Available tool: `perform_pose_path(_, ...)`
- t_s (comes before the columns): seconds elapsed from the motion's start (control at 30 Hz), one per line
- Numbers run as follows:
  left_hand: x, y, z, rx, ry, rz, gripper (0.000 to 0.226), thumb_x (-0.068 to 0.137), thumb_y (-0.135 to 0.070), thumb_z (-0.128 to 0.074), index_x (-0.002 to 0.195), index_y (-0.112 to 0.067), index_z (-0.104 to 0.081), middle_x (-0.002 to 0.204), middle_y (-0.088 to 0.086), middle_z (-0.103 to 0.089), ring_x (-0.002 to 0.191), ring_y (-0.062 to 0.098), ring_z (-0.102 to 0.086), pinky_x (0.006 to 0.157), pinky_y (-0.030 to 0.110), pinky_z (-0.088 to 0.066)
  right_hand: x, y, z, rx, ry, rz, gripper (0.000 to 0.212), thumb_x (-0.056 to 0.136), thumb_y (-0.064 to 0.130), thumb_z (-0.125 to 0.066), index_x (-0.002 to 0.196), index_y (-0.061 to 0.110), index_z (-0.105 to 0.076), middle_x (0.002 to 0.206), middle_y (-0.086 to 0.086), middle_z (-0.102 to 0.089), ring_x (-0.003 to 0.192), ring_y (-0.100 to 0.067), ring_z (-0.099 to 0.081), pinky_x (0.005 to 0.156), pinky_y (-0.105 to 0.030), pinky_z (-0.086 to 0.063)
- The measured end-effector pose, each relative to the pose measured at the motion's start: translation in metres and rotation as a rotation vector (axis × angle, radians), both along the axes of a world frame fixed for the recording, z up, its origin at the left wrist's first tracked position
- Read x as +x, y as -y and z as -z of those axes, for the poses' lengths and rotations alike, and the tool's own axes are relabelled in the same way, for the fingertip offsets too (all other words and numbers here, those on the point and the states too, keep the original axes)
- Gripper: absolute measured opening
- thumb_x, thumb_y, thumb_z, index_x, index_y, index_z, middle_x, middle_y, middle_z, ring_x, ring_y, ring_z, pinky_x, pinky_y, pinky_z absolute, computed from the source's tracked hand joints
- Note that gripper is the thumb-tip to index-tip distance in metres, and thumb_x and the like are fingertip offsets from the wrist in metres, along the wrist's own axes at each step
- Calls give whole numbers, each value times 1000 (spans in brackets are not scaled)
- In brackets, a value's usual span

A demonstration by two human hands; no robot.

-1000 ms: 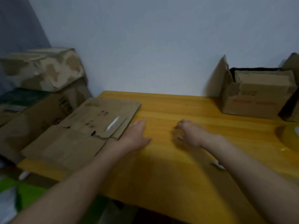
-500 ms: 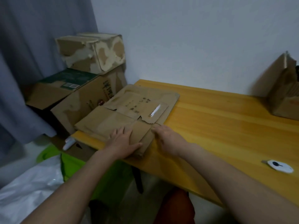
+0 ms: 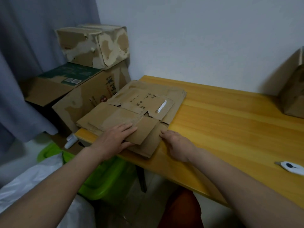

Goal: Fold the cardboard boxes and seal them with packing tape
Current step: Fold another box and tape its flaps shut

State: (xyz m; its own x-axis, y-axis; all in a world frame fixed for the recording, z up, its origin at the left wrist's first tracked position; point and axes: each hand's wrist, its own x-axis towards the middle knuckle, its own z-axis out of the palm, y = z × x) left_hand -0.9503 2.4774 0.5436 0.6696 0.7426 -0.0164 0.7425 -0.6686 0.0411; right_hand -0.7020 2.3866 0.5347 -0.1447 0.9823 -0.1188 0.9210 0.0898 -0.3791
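Note:
A stack of flattened cardboard boxes [image 3: 139, 107] lies on the left end of the yellow wooden table [image 3: 230, 129]. The top one carries dark print and a strip of white tape. My left hand [image 3: 115, 139] rests flat on the near flap of the top box, fingers straight, thumb at the flap's near edge. My right hand [image 3: 176, 143] lies on the table at the stack's right near corner, its fingertips touching the cardboard edge. An assembled cardboard box [image 3: 292, 89] stands at the table's far right.
A small white cutter-like tool [image 3: 291, 167] lies on the table at the right. Left of the table stand stacked cardboard boxes [image 3: 92, 46], with a grey curtain [image 3: 24, 63] behind. Below are a green plastic bin [image 3: 105, 176], a white bag [image 3: 32, 186] and a reddish stool [image 3: 181, 209].
My view swung left from the table's middle to the flat boxes. Both hands moved left onto the stack's near end and have settled there since half a second ago.

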Motion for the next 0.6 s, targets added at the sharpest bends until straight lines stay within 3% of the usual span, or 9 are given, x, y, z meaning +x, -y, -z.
perform_pose_path(0.1,14,5,-3,48,123,29,48,102,-28,-43,148,-23,-35,152,0,-38,141,19,-34,115,35,-27,1,1,-3,-9,-33,-3,60,94,0,-38,150,18,-26,158,2,-18,146,-17,-14,116,-27,-12)
perform_pose_path(0.17,27,12,-10,177,345,15,34,99,-16,-50,132,-12,-56,125,10,-64,117,27,-59,97,37,-43,4,1,-6,-29,-138,27,49,100,11,-40,148,16,-31,157,1,-22,145,-18,-19,116,-28,-15)
perform_pose_path(0.23,43,20,-23,262,533,-81,22,99,-14,-49,113,-7,-66,87,5,-69,83,23,-66,73,24,-46,11,0,-12,-59,-408,156,45,102,28,-39,143,12,-40,152,-4,-34,140,-22,-30,115,-32,-24)
perform_pose_path(0.3,64,31,-36,251,658,-167,22,100,-16,-46,105,-8,-65,72,-11,-54,65,5,-52,61,14,-34,19,0,-21,-86,-823,373,51,98,44,-42,135,10,-47,143,-9,-47,129,-25,-45,109,-37,-36)
perform_pose_path(0.33,75,38,-41,252,697,-156,22,100,-15,-46,107,-7,-65,74,-9,-57,65,4,-50,61,16,-36,24,0,-26,-119,-1071,480,56,95,49,-45,134,10,-47,139,-13,-50,124,-26,-50,105,-38,-42)
perform_pose_path(0.43,109,68,-50,297,744,55,26,97,-8,-48,116,-1,-65,95,12,-71,80,20,-66,76,22,-47,39,5,-42,-188,-1687,618,65,93,48,-50,142,8,-33,137,-26,-48,123,-36,-51,96,-40,-48)
perform_pose_path(0.5,129,86,-47,266,735,197,29,95,-8,-48,117,-1,-65,101,12,-72,89,20,-68,84,18,-47,52,17,-55,-175,-1888,585,47,96,38,-46,133,9,-43,127,-27,-56,114,-37,-58,89,-44,-52)
perform_pose_path(0.6,154,106,-42,66,692,267,38,98,-25,-44,126,-5,-60,123,11,-65,114,20,-61,100,33,-48,71,41,-74,-90,-1943,574,28,93,18,-37,109,6,-56,110,-20,-65,99,-34,-63,84,-48,-54)
